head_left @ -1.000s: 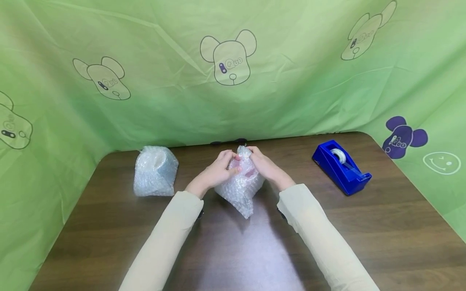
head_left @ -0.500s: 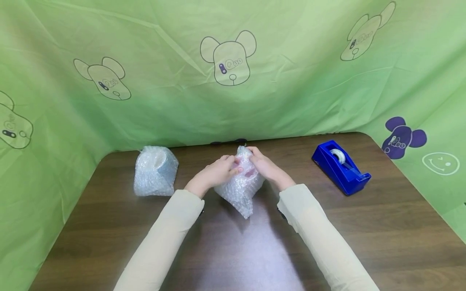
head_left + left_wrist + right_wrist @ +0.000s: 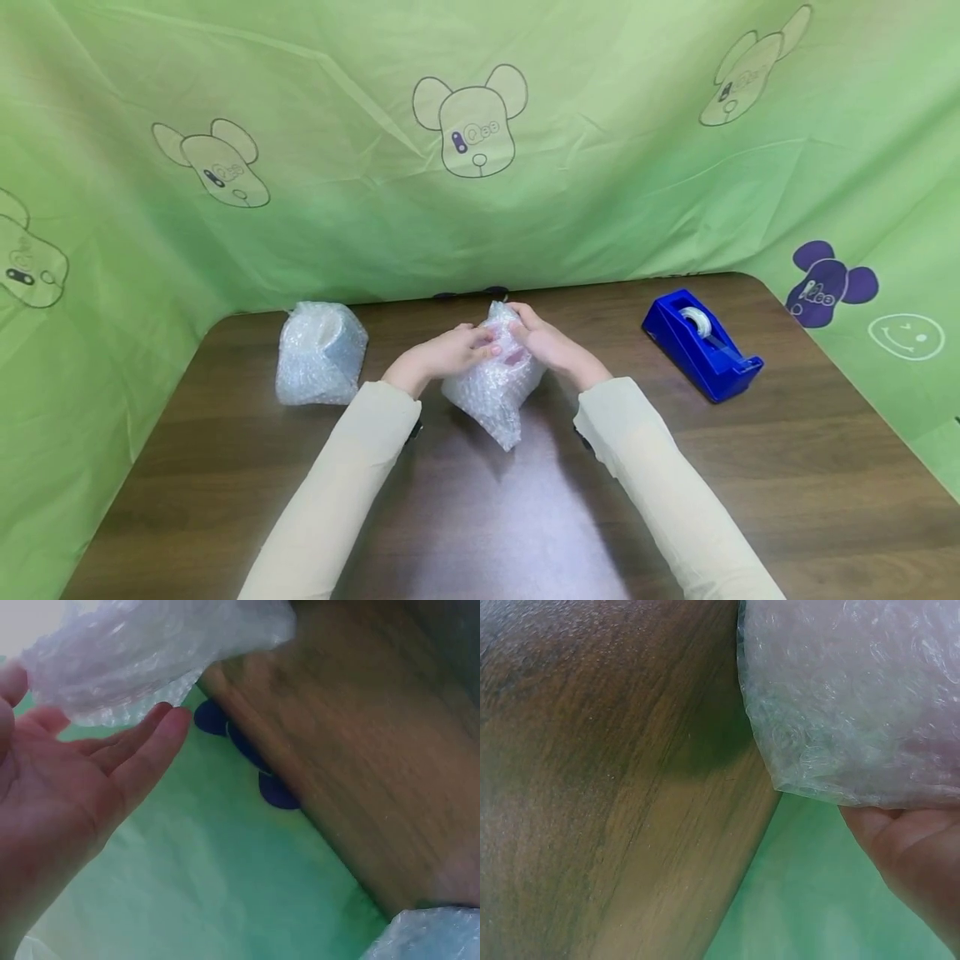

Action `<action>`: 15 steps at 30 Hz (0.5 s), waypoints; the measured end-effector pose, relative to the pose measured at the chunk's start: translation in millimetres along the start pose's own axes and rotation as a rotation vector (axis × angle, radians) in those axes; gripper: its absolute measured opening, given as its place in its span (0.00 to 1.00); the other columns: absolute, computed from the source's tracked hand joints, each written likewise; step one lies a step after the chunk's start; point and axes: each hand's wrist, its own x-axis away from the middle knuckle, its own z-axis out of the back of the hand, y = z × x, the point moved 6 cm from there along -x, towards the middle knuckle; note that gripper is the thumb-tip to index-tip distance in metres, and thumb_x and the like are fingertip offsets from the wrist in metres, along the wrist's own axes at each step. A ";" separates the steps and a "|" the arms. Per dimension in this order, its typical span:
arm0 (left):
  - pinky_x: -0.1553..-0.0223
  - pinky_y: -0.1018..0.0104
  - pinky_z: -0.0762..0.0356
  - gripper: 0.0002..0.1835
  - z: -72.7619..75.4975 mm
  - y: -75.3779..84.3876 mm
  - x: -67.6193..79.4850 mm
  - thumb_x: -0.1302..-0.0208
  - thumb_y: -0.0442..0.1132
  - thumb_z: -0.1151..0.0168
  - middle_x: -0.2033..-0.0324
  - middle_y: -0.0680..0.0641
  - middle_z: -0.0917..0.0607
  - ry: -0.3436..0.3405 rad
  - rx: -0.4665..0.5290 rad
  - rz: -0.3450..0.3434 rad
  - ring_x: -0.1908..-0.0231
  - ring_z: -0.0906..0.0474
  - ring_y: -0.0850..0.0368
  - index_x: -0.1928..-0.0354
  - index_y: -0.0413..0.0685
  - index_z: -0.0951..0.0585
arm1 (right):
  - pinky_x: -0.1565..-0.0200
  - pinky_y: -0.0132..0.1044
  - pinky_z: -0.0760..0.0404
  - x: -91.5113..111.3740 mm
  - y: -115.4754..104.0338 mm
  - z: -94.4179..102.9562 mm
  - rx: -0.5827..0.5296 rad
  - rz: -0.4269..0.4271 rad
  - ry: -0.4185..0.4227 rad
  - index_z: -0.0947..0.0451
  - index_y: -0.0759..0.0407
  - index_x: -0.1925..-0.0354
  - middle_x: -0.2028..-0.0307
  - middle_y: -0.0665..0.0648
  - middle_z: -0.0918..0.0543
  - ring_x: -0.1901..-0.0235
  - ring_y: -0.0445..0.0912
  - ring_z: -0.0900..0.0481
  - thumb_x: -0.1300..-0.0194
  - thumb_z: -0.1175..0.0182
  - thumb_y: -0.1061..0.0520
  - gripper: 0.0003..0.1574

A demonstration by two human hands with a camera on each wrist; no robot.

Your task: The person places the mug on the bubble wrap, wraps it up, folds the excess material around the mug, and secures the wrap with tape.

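A bundle in bubble wrap, with something pinkish showing through, stands at the middle of the table in the head view. One pointed corner of the wrap juts toward the near side. My left hand is at its upper left, thumb and fingertips touching the wrap. In the left wrist view that hand's fingers extend fairly straight beside the wrap's edge. My right hand holds the bundle's right side, with the thumb in front. From the right wrist, the wrap covers much of this hand's fingers.
A second bubble-wrapped bundle sits on the left of the brown wooden table. At the right stands a blue tape dispenser with a roll of clear tape. A green printed cloth hangs along the table's back edge.
My left hand's fingers have shifted slightly lower and flatter against the wrap. The bundle and my right hand stay almost in place.
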 end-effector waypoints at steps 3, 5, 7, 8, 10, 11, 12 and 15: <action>0.29 0.50 0.44 0.25 -2.4 -3.6 -0.4 0.24 0.43 0.59 0.33 0.34 0.33 -0.053 0.073 0.008 0.30 0.41 0.41 0.33 0.33 0.36 | 0.28 0.59 0.50 -0.6 1.1 0.0 0.009 0.003 0.001 0.55 0.55 0.27 0.29 0.68 0.44 0.29 0.62 0.47 0.24 0.67 0.55 0.30; 0.28 0.51 0.43 0.26 -4.4 -7.4 -0.5 0.24 0.43 0.59 0.32 0.35 0.35 -0.076 0.158 0.026 0.30 0.41 0.42 0.32 0.34 0.37 | 0.28 0.59 0.50 -1.1 2.0 0.0 0.005 0.005 -0.001 0.55 0.55 0.28 0.29 0.68 0.44 0.29 0.62 0.47 0.24 0.66 0.55 0.30; 0.29 0.51 0.41 0.25 -5.8 -10.5 -0.4 0.24 0.42 0.58 0.32 0.36 0.34 -0.080 0.229 0.040 0.31 0.39 0.44 0.33 0.35 0.35 | 0.28 0.59 0.51 -1.9 2.4 -0.7 -0.006 0.016 -0.010 0.55 0.56 0.28 0.29 0.68 0.44 0.29 0.62 0.47 0.24 0.67 0.56 0.30; 0.31 0.52 0.39 0.24 -6.2 -11.4 -0.5 0.25 0.42 0.58 0.34 0.36 0.32 -0.076 0.250 0.038 0.33 0.37 0.45 0.34 0.35 0.34 | 0.28 0.58 0.51 -2.1 2.4 -1.1 -0.012 0.019 -0.012 0.55 0.56 0.28 0.29 0.68 0.44 0.29 0.61 0.47 0.24 0.67 0.56 0.30; 0.36 0.56 0.32 0.20 -6.0 -11.4 -1.3 0.25 0.41 0.56 0.40 0.37 0.26 -0.058 0.273 0.026 0.41 0.30 0.49 0.40 0.36 0.29 | 0.28 0.58 0.51 -2.4 2.6 -1.1 -0.021 0.021 -0.011 0.55 0.56 0.28 0.29 0.68 0.44 0.28 0.61 0.48 0.24 0.67 0.56 0.30; 0.41 0.59 0.29 0.18 -5.8 -11.0 -1.8 0.26 0.40 0.55 0.44 0.38 0.24 -0.047 0.280 0.021 0.46 0.28 0.50 0.43 0.36 0.27 | 0.28 0.58 0.51 -2.4 2.4 -1.0 -0.024 0.024 -0.011 0.55 0.57 0.28 0.29 0.68 0.44 0.28 0.61 0.48 0.24 0.67 0.56 0.30; 0.45 0.62 0.27 0.16 -5.5 -10.6 -2.2 0.26 0.40 0.55 0.49 0.39 0.22 -0.035 0.284 0.017 0.51 0.27 0.53 0.47 0.36 0.26 | 0.28 0.58 0.51 -2.4 2.4 -0.7 -0.024 0.024 -0.008 0.55 0.57 0.28 0.29 0.68 0.44 0.28 0.61 0.48 0.24 0.67 0.56 0.30; 0.56 0.70 0.28 0.13 -4.3 -9.7 -3.0 0.27 0.40 0.52 0.57 0.42 0.21 0.011 0.283 0.022 0.59 0.28 0.57 0.54 0.36 0.24 | 0.28 0.59 0.51 -1.9 2.5 0.0 -0.012 0.017 -0.001 0.55 0.55 0.28 0.29 0.68 0.44 0.28 0.61 0.48 0.24 0.66 0.55 0.30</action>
